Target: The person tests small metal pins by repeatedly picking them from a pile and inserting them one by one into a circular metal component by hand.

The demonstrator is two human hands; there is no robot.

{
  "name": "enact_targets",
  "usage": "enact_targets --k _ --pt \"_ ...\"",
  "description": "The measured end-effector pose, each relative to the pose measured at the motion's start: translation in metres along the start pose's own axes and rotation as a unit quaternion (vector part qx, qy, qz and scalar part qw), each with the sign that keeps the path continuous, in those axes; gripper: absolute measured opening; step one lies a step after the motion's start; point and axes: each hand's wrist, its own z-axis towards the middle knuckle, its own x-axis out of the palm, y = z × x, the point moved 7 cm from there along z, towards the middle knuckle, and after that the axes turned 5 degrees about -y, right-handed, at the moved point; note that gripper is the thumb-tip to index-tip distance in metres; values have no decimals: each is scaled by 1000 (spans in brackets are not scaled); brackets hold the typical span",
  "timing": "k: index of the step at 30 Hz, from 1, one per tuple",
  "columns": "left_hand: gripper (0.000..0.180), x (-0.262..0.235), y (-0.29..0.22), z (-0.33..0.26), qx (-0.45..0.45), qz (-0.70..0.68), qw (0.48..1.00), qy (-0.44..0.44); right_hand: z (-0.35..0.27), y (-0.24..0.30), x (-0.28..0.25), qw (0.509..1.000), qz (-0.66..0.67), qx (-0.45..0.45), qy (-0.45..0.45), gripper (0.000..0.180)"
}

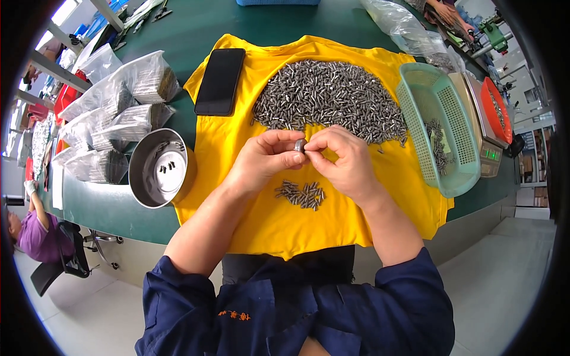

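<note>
My left hand pinches a small round grey metal piece between thumb and fingertips, above a yellow cloth. Against its right side, the thumb and forefinger of my right hand are pinched together; whether a pin is between them is hidden. Just below my hands lies a small heap of short metal pins. A much larger pile of the same pins spreads over the cloth beyond my hands.
At left stand a steel bowl with a few pins and clear bags of packed rods. A black phone lies on the cloth. To the right are a green basket, a scale and a red bowl. Other people work nearby.
</note>
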Motion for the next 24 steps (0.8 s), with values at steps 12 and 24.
enact_targets --k 12,24 --pt "32 7 6 -3 -48 54 994 78 -2 -33 -9 958 108 235 123 30" --pt "32 14 5 -7 -31 65 987 142 -7 -56 -34 936 -250 166 187 11"
